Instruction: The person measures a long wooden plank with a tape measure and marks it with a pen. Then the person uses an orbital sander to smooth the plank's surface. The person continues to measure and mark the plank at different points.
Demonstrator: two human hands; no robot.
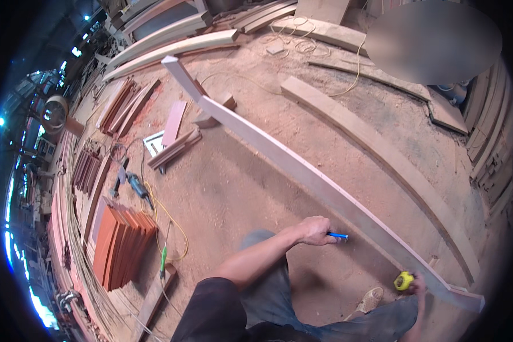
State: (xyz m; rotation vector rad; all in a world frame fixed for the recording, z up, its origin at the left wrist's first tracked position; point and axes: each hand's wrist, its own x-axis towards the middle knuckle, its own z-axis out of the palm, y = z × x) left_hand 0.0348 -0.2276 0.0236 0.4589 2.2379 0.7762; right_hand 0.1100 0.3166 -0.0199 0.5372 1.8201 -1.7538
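My left hand (pixel 315 230) is closed around a blue pen (pixel 337 235), held just on the near side of a long, pale wooden beam (pixel 302 165). That beam runs slantwise from the upper middle to the lower right, bending near each end. Beside its near-right end, my right hand (pixel 418 283) grips a yellow tape measure (pixel 403 280). No drawn-out blade can be made out. Under the beam's far end sits a wood block (pixel 207 119). My knees are bent, and a shoe (pixel 371 299) shows near the tape measure.
A curved timber (pixel 376 159) lies beyond the beam. On the left are stacked reddish boards (pixel 119 245), a blue power tool (pixel 137 185) with a yellow cord (pixel 179 228), a hammer (pixel 118 179) and a white metal square (pixel 153 143). More timbers (pixel 176 45) lie at the back.
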